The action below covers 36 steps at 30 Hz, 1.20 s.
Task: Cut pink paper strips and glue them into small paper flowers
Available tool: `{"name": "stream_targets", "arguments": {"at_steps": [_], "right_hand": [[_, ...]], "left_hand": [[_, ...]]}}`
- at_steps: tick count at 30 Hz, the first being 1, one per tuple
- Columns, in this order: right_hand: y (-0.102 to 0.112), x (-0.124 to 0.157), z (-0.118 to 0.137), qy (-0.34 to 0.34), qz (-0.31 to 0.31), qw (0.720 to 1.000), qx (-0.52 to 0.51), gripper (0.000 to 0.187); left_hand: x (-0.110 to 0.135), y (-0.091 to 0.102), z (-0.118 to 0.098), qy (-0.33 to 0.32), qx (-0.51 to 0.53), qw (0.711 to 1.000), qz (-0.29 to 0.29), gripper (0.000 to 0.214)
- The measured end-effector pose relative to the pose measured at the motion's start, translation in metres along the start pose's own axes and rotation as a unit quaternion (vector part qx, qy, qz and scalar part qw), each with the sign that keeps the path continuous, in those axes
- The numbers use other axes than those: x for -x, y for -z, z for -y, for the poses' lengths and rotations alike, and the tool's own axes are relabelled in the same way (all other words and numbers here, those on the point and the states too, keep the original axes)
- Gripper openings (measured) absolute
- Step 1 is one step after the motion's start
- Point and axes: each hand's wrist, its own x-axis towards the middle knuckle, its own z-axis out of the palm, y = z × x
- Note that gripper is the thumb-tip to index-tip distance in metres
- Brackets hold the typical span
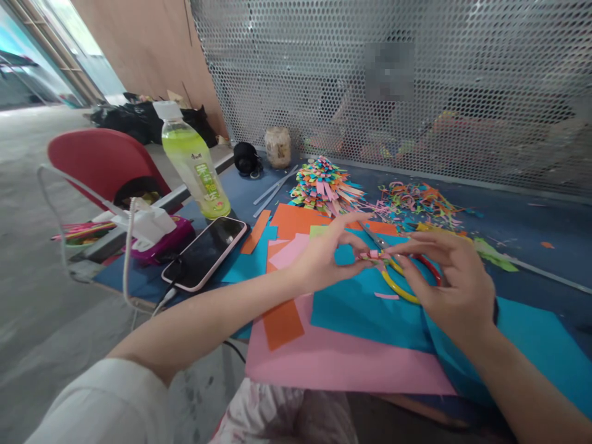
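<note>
Between my two hands is a small bundle of pink and green paper strips [371, 254], held above the sheets. My left hand [335, 253] pinches its left side between thumb and fingertips. From the right, my right hand [444, 277] pinches the other side. Scissors with red and yellow handles [398, 291] lie just below, partly hidden by my right hand. Under them are blue paper [361, 314], a large pink sheet [333, 364] and orange pieces [283, 324]. Beyond my hands stands a cone-shaped pile of layered colourful paper strips [324, 185].
A phone [206, 253], a bottle of green drink [197, 166] and a purple box with tissues [160, 237] stand at the left. Paper scraps [419, 200] lie at the back. A perforated metal panel [324, 61] borders the table; a red chair [104, 160] is at left.
</note>
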Motion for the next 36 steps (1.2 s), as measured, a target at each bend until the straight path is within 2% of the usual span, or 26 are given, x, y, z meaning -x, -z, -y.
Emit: {"name": "stream_targets", "arguments": {"at_steps": [5,9,19,36], "right_hand": [[-0.001,-0.007,-0.002,-0.061,0.037,0.997,-0.02,0.031],[-0.002,-0.009,-0.005,-0.074,0.06,0.995,-0.023,0.024],[-0.001,-0.01,-0.005,-0.104,0.078,0.991,-0.038,0.028],[-0.002,-0.009,-0.005,-0.1,0.07,0.991,-0.062,0.028]], "left_hand": [[-0.003,0.0,-0.004,0.149,0.085,0.985,0.02,0.058],[-0.004,0.001,-0.007,0.204,0.124,0.971,0.032,0.061],[-0.003,0.0,-0.005,0.234,0.142,0.961,0.035,0.062],[-0.001,-0.002,0.002,0.202,0.171,0.962,0.059,0.062]]}}
